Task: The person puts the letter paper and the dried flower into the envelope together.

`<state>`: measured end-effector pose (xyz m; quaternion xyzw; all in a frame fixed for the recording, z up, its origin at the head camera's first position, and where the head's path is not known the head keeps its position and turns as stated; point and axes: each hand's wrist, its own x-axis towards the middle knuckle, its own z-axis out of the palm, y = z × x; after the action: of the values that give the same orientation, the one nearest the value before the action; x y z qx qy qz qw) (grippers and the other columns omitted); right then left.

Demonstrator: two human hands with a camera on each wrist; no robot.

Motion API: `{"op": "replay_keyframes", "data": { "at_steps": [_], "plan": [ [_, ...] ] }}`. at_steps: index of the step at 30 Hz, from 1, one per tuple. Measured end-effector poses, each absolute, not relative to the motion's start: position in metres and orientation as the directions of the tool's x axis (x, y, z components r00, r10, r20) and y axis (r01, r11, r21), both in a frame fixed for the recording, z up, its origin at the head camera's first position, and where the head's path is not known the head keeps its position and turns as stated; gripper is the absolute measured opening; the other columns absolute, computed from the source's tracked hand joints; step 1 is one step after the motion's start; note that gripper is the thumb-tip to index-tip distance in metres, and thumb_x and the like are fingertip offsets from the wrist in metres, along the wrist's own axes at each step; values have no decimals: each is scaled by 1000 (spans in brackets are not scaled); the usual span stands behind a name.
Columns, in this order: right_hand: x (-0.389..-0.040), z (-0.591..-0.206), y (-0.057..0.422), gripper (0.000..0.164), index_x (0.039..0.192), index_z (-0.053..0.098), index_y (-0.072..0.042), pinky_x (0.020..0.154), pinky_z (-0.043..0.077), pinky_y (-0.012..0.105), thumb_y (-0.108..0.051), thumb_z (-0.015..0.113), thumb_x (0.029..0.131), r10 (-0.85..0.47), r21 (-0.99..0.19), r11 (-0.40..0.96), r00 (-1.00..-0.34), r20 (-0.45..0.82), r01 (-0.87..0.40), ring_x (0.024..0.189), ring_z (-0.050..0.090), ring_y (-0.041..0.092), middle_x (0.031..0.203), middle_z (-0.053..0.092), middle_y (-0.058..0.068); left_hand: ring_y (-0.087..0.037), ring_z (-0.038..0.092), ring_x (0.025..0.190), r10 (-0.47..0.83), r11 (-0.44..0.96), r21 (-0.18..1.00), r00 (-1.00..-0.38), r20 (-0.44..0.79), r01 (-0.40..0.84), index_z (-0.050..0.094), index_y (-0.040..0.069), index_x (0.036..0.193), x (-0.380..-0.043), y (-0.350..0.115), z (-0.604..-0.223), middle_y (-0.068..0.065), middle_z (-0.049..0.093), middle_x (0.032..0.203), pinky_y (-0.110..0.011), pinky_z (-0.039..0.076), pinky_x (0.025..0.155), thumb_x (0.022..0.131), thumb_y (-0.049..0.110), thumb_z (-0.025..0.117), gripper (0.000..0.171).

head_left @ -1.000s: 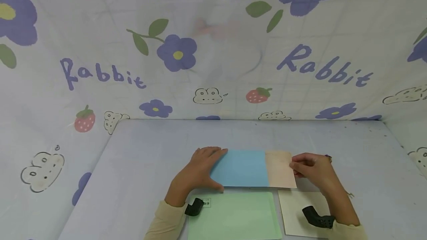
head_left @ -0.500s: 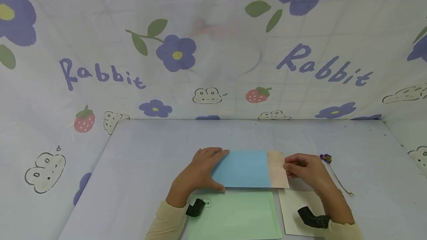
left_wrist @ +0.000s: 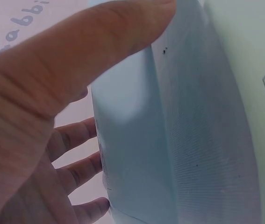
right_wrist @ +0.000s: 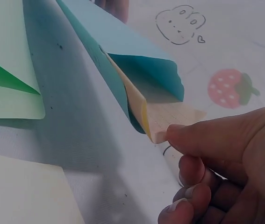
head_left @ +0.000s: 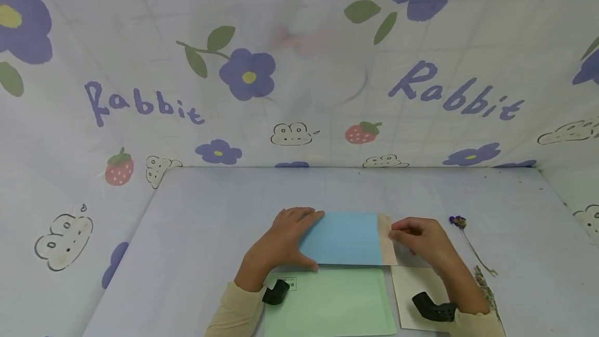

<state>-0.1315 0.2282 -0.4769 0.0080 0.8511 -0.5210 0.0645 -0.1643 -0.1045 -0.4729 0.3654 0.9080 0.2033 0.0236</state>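
A light blue envelope point(head_left: 343, 238) is held up just above the table, its open end toward the right. My left hand point(head_left: 285, 241) grips the closed end, with the thumb along the near edge and the fingers at the far edge. From the mouth sticks out a short strip of peach-coloured paper point(head_left: 386, 255). My right hand point(head_left: 428, 243) pinches the outer edge of that paper between thumb and forefinger. In the right wrist view the paper point(right_wrist: 162, 112) lies curved between the envelope's two sides point(right_wrist: 118, 32). How far it reaches inside is hidden.
Nearest me lies a pale green envelope point(head_left: 327, 306) with a small printed label. A cream card or envelope point(head_left: 414, 282) is partly under my right forearm. To the right are a dried purple flower point(head_left: 474, 249) and a dried sprig point(head_left: 486, 287). A patterned curtain point(head_left: 318, 77) closes the back.
My right hand has moved left with the peach paper, and less of the paper shows outside the blue envelope. The dried flower and sprig have come into view. My left hand has shifted slightly right.
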Motion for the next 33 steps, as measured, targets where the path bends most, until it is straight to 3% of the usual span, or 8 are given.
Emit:
{"op": "replay_keyframes", "data": {
  "at_steps": [5,15,26,33],
  "plan": [
    [-131,-478,226,23,106,73,3,55,48,31,-17,71,95,-48,-873,484,-994,-98,63,70,54,21,91,69,8,-32,37,138,673,651,390,-733,99,651,41,14,153,-164,-103,-472,-11,45,148,-62,26,110,62,49,95,111],
    [-130,-478,224,18,99,72,0,52,45,31,-17,71,95,-43,-882,472,-999,-26,3,59,51,17,88,68,12,-31,37,139,673,652,391,-733,98,650,42,13,153,-163,-102,-473,-12,45,148,-60,27,111,62,49,95,111],
    [-129,-478,219,22,101,74,-1,63,47,31,-22,72,95,-63,-877,480,-996,-61,23,81,60,22,91,71,6,-31,39,137,678,642,388,-726,113,661,42,13,152,-163,-101,-473,-12,46,147,-54,30,111,61,48,95,111],
    [-129,-478,218,19,100,75,0,66,49,31,-19,71,95,-83,-884,467,-995,-56,11,82,62,21,91,71,6,-30,40,137,682,639,390,-723,112,664,42,14,153,-162,-98,-471,-11,47,147,-54,31,110,61,49,95,111]
  ]
}}
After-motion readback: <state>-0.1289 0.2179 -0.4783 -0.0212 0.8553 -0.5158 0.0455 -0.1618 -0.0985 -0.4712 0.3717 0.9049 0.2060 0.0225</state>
